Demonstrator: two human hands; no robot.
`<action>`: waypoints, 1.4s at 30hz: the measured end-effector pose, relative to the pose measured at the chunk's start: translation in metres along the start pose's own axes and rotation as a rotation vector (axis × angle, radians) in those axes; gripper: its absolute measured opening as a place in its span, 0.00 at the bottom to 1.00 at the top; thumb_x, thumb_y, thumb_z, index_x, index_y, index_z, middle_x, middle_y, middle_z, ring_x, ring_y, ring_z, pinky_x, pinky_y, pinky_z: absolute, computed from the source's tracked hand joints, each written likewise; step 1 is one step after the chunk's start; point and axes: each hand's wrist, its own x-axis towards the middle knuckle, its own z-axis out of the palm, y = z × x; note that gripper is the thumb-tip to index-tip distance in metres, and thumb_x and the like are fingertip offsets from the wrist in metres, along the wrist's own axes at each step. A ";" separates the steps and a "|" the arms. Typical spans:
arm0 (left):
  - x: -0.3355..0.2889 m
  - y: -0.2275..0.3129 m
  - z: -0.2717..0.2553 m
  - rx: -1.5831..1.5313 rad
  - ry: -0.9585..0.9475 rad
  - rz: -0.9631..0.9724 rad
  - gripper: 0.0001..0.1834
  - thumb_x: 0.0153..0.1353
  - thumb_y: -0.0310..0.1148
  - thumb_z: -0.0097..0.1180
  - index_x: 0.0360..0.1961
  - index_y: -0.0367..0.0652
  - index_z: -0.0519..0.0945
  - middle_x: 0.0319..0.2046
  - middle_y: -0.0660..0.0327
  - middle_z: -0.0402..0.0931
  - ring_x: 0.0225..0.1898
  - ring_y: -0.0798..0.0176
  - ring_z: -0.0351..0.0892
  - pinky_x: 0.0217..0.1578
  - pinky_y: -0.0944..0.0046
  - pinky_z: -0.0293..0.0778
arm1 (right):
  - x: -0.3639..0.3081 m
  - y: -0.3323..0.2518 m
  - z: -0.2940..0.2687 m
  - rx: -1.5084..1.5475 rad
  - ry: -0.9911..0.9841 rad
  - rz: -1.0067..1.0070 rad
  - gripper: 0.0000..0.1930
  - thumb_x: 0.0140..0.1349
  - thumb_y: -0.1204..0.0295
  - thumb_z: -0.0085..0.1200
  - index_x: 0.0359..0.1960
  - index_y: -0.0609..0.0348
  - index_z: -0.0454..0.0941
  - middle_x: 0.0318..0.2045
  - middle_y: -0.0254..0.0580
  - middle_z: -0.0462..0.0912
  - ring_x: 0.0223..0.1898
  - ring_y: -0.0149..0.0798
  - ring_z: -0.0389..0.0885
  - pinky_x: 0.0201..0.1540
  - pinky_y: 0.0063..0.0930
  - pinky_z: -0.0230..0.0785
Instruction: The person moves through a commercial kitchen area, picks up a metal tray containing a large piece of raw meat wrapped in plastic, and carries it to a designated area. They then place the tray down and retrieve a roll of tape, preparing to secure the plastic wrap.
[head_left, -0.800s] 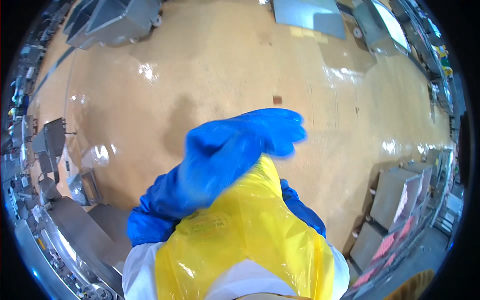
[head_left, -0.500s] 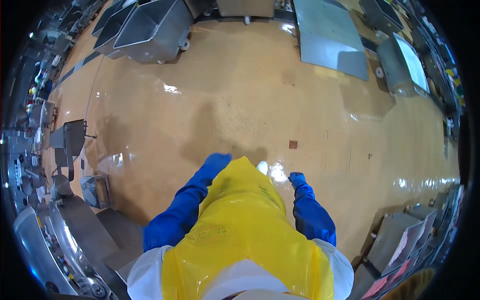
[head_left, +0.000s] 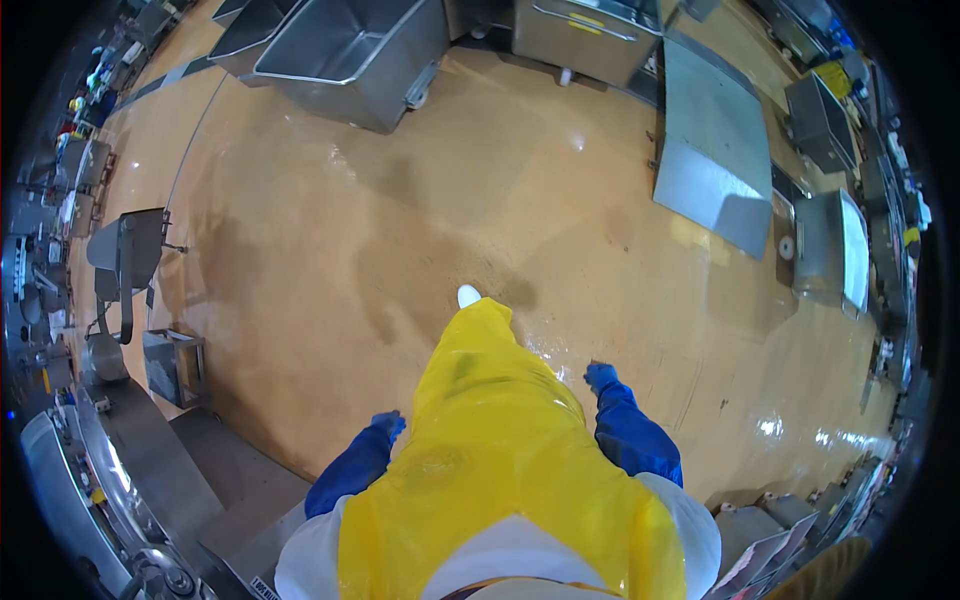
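Both my blue-gloved hands hang empty beside my yellow apron [head_left: 500, 450]: left hand [head_left: 388, 424], right hand [head_left: 600, 377]. Whether each grip is spread or curled, I cannot tell, above the tan floor [head_left: 400, 250].

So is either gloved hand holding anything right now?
No, the left hand and right hand hang empty beside the yellow apron.

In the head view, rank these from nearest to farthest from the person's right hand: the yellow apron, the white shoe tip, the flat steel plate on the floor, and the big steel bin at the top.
Starting from the right hand:
1. Yellow apron, just to its left, down the person's front.
2. White shoe tip, ahead and left, at the apron's lower edge.
3. Flat steel plate, ahead and to the right on the floor.
4. Big steel bin, far ahead on the left.
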 end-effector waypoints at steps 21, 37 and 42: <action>0.197 0.361 -0.293 -0.235 0.179 0.056 0.21 0.61 0.48 0.55 0.31 0.39 0.86 0.28 0.57 0.84 0.31 0.62 0.82 0.37 0.61 0.76 | 0.416 -0.081 -0.369 -0.118 0.073 -0.152 0.13 0.62 0.61 0.51 0.31 0.55 0.83 0.27 0.45 0.84 0.28 0.38 0.82 0.33 0.37 0.74; 0.282 0.602 -0.537 -0.546 0.266 0.247 0.21 0.60 0.50 0.56 0.37 0.41 0.85 0.36 0.58 0.85 0.29 0.66 0.79 0.31 0.63 0.71 | 0.682 -0.210 -0.727 0.802 0.397 0.098 0.15 0.61 0.65 0.49 0.33 0.64 0.83 0.35 0.56 0.84 0.37 0.51 0.84 0.40 0.42 0.74; 0.322 0.656 -0.606 -0.087 0.210 0.161 0.24 0.56 0.52 0.57 0.32 0.38 0.85 0.32 0.57 0.83 0.37 0.57 0.80 0.40 0.55 0.73 | 0.693 -0.233 -0.764 0.900 0.672 0.114 0.16 0.60 0.62 0.52 0.33 0.63 0.83 0.34 0.55 0.84 0.37 0.44 0.84 0.40 0.40 0.74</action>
